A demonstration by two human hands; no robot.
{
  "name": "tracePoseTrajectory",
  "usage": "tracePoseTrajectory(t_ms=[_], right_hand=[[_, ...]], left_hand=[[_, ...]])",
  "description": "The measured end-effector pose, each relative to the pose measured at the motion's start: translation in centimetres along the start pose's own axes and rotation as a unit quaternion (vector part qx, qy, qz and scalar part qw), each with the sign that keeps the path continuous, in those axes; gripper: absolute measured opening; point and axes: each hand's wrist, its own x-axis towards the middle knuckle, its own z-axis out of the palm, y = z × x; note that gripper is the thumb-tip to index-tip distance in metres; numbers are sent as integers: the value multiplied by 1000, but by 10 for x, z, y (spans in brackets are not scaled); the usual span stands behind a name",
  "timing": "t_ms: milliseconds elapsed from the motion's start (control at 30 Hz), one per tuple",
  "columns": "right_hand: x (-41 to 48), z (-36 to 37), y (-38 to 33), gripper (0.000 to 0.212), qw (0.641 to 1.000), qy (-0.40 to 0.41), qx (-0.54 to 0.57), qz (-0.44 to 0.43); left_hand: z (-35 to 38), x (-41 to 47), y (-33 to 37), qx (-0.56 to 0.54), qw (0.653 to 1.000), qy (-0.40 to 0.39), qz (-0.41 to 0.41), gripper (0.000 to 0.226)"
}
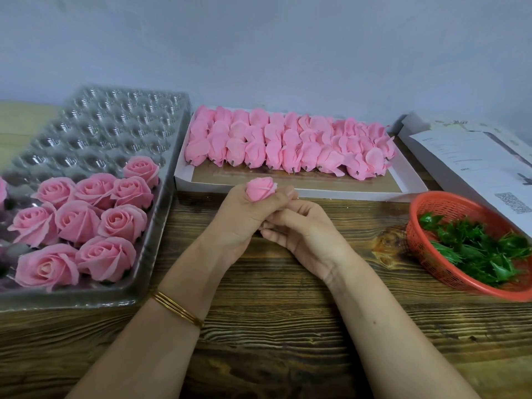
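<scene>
Pink rose bud [260, 190] above counter [273, 298] centre, gripped in left hand [244, 217]. Right hand [302, 228] curled at its base, grip hidden. Light, soft, easily crushed: hold low at base, not petals. Tray [86, 298] of roses [77, 223] left, box [184, 180] behind, basket [431, 197] right; no obstruction.

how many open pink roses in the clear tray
9 open roses in the clear tray: one rearmost, then rows of three, three and two nearest. Another shows at the left edge; more may be hidden.

Pink rosebud [260, 190], red mesh basket [426, 226] of green leaves [478, 251], dark-grained wooden table [273, 312].
</scene>
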Motion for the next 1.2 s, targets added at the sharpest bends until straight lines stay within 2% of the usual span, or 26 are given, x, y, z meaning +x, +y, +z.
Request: tracePoseTrajectory(t_ms=[67,133,267,333,367,433,500,567,633,700,767,900,1067,1200], right_hand=[[0,-1,-3,13,999,5,34,21],[0,-2,-5,27,997,18,75,31],[0,-1,-4,21,997,59,55,9],[0,1,-3,31,996,80,32,-1],[1,1,-2,38,996,87,24,-5],[1,2,-4,46,996,91,11,-8],[0,3,-3,43,996,92,4,-10],[0,3,-2,35,995,97,6,-12],[0,5,-1,36,995,102,9,-7],[1,6,-2,45,994,106,8,3],[1,5,-2,47,995,104,5,7],[-1,4,-2,36,996,90,13,7],[-2,5,-3,44,996,82,16,5],[-2,4,-3,34,997,81,16,11]], left_hand=[[1,0,-2,11,1000,13,20,22],[2,-2,-3,39,998,31,41,16],[4,-1,-7,149,980,97,90,8],[5,-1,-9,208,962,121,127,17],[5,-1,-10,227,955,124,143,21],[6,-2,-11,246,950,111,157,14],[6,-3,-11,279,940,103,167,8],[7,-3,-11,309,930,103,171,20],[6,-4,-11,317,928,105,166,32],[6,-4,-11,319,928,109,161,34],[6,-4,-12,322,926,111,163,33],[6,-4,-12,324,927,108,157,23],[6,-5,-12,330,925,109,153,24],[7,-5,-12,330,924,111,156,18]])
